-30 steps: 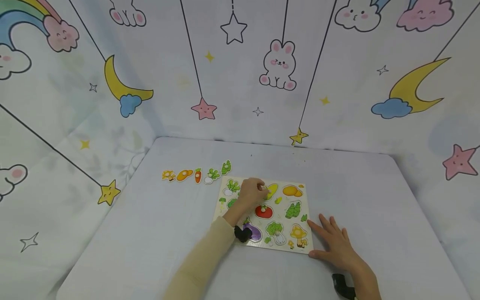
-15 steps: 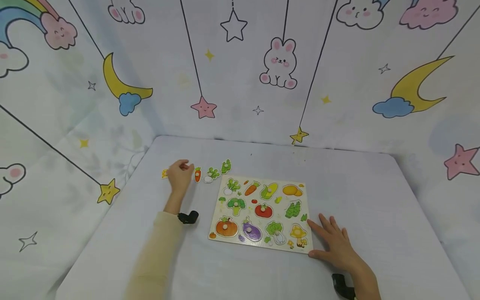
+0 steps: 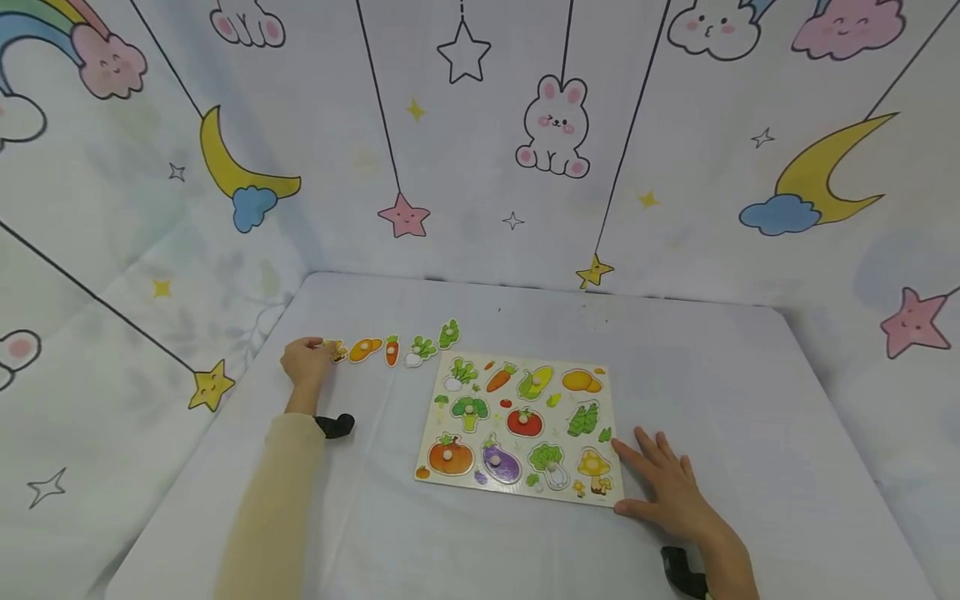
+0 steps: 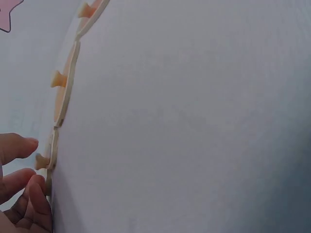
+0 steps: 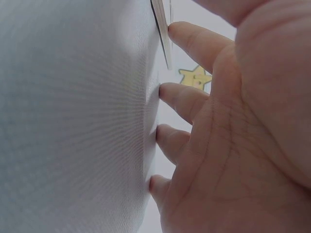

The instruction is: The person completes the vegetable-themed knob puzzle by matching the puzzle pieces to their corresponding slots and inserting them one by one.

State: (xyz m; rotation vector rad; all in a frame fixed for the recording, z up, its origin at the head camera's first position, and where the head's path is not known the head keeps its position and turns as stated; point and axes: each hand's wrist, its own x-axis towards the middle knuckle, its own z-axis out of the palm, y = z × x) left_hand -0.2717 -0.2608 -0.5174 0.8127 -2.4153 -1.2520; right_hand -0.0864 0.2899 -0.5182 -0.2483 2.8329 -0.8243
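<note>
My left hand is at the mushroom puzzle piece, leftmost in a row of loose pieces. In the left wrist view, thumb and finger stand apart beside that piece's small knob; no pinch on it shows. The potato piece, carrot piece, radish piece and green asparagus piece continue the row. My right hand spreads its fingers at the right edge of the vegetable puzzle board, index fingertip touching it. Knobbed pieces such as the corn and tomato sit in the board.
Everything lies on a white-covered table. Behind it and along the sides hangs a cartoon-printed cloth. A black strap device sits on each wrist.
My left hand has left the corn on the board and swung left, passing over the potato piece to the mushroom piece. The right hand has stayed at the board's edge.
</note>
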